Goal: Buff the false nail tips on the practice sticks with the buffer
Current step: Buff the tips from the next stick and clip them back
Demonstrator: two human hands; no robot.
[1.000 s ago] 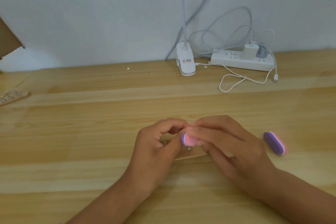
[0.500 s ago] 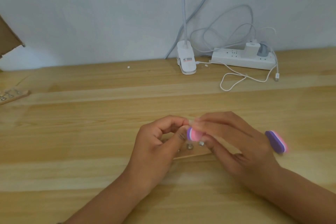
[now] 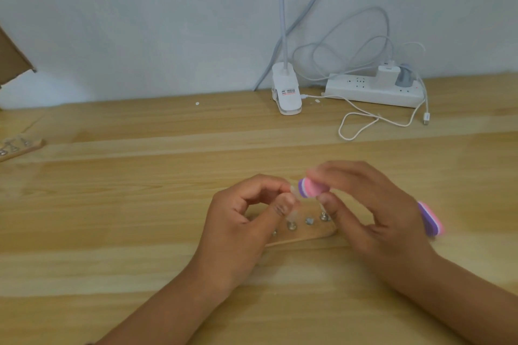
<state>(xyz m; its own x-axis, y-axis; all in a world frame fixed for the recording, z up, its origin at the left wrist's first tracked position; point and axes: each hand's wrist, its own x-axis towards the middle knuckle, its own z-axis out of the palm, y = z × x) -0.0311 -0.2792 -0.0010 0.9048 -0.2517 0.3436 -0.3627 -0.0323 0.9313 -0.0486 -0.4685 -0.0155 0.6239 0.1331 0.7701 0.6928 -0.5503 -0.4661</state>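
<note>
A small wooden holder point(image 3: 311, 234) with several metal-based practice sticks lies on the table under my hands. My left hand point(image 3: 241, 221) pinches a clear false nail tip point(image 3: 293, 190) on its stick between thumb and forefinger. My right hand point(image 3: 370, 213) grips a small pink and purple buffer block point(image 3: 308, 188) and holds its end against the nail tip. The buffer and right fingertips are blurred. Part of the holder is hidden behind my left hand.
A second pink and purple buffer point(image 3: 430, 218) lies on the table right of my right hand. Another wooden stick holder point(image 3: 16, 145) sits at the far left edge. At the back stand a white lamp clip point(image 3: 286, 92), a power strip point(image 3: 372, 89) and loose cables point(image 3: 364, 123).
My right hand with the buffer has shifted up and slightly right against the nail tip. My left hand has kept its pinch in nearly the same place.
</note>
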